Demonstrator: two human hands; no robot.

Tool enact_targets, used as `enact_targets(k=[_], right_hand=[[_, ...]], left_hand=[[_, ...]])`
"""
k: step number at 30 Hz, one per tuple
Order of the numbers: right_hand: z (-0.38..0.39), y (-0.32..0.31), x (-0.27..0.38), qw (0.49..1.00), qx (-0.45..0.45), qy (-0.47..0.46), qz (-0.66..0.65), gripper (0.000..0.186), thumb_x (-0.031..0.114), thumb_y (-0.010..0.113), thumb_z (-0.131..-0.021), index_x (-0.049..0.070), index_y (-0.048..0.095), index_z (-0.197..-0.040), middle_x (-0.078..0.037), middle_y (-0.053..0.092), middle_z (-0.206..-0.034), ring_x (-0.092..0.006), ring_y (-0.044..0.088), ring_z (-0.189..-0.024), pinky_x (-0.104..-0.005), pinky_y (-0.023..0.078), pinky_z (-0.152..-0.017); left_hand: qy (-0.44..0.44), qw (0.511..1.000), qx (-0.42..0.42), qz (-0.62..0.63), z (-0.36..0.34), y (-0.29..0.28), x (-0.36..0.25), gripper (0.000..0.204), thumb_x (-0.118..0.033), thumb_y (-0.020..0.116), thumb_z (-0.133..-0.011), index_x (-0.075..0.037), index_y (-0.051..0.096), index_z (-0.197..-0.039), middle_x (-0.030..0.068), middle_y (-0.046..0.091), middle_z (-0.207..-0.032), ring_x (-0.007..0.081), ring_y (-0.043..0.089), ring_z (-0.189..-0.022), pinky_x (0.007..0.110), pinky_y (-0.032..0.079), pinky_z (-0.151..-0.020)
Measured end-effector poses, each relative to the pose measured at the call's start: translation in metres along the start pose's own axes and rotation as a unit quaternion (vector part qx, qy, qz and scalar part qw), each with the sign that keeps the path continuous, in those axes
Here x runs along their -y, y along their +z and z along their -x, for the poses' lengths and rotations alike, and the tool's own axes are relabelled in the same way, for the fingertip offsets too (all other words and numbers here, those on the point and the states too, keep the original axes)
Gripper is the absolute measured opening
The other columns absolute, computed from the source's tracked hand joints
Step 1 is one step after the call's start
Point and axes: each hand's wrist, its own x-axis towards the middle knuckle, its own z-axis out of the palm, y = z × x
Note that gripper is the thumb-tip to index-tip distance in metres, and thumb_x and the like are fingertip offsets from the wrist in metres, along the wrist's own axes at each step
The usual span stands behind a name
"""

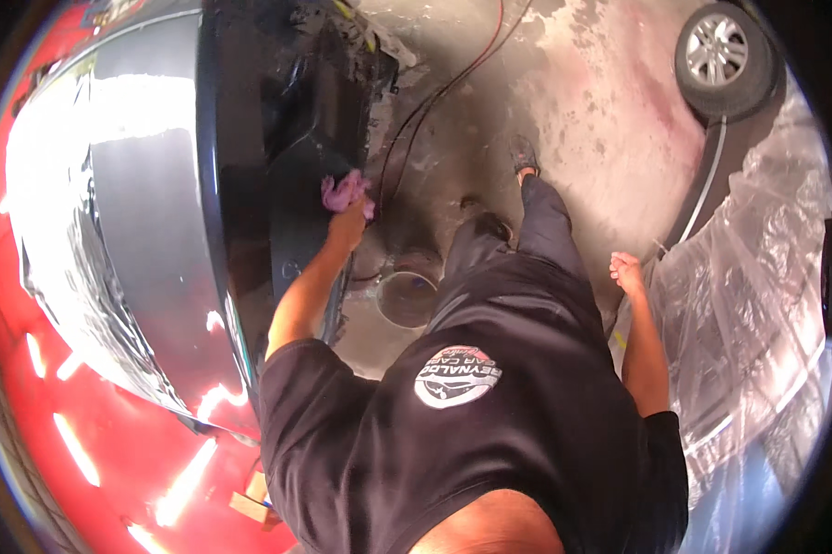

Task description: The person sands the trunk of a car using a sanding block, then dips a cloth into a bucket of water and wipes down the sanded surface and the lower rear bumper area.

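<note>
My left hand [347,223] grips a crumpled pink cloth [342,191] and presses it against the dark, glossy lower body panel of a car [250,166]. The arm reaches forward from my black shirt. My right hand [627,272] hangs at my side, fingers loosely curled, holding nothing, close to a car covered in clear plastic sheeting [757,268]. My legs in dark trousers stretch ahead over the stained concrete floor [582,102].
A round clear bucket [407,297] stands on the floor by my left knee. Red and black hoses [443,88] run across the concrete. The covered car's wheel [718,55] is at upper right. Shiny grey and red bodywork fills the left. Small cardboard pieces [250,503] lie low left.
</note>
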Motion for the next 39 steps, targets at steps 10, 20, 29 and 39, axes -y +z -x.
enact_targets(k=[10, 20, 29, 39], right_hand=[[-0.001, 0.012, 0.050, 0.994, -0.007, -0.056, 0.089, 0.019, 0.015, 0.060, -0.099, -0.002, 0.070, -0.100, -0.003, 0.063, -0.078, -0.0110, 0.059, -0.069, -0.0279, 0.049, -0.061], [-0.027, 0.066, 0.176, 0.946, 0.024, -0.286, 0.149, 0.031, 0.014, 0.062, -0.098, -0.001, 0.068, -0.124, -0.004, 0.069, -0.088, -0.0106, 0.064, -0.076, -0.0256, 0.053, -0.071], [0.112, 0.276, 0.310, 0.836, 0.267, -0.408, 0.254, 0.063, 0.030, 0.072, -0.092, 0.011, 0.052, -0.148, -0.016, 0.062, -0.134, -0.0256, 0.063, -0.117, -0.0385, 0.051, -0.100], [0.171, 0.395, 0.366, 0.682, 0.416, -0.545, 0.256, 0.059, 0.034, 0.075, -0.088, 0.007, 0.060, -0.138, -0.016, 0.064, -0.129, -0.0251, 0.061, -0.119, -0.0387, 0.049, -0.101]], left_hand=[[-0.046, 0.990, -0.122, 0.049, -0.158, -0.148, -0.028, 0.042, -0.016, 0.056, -0.094, -0.009, 0.057, -0.136, 0.0199, 0.059, -0.138, 0.0326, 0.056, -0.130, 0.046, 0.049, -0.103], [-0.043, 0.890, -0.154, 0.428, -0.045, -0.126, -0.016, 0.038, -0.016, 0.055, -0.096, -0.016, 0.061, -0.133, 0.0157, 0.066, -0.125, 0.0345, 0.063, -0.113, 0.046, 0.047, -0.095], [0.034, 0.902, -0.258, 0.345, 0.028, -0.193, -0.075, 0.048, 0.010, 0.059, -0.078, -0.015, 0.072, -0.117, 0.0091, 0.064, -0.136, 0.0325, 0.063, -0.122, 0.044, 0.053, -0.099], [-0.193, 0.680, -0.369, 0.603, 0.102, -0.245, -0.135, 0.051, 0.000, 0.063, -0.084, -0.004, 0.045, -0.131, 0.0189, 0.067, -0.117, 0.0247, 0.069, -0.095, 0.037, 0.060, -0.068]])
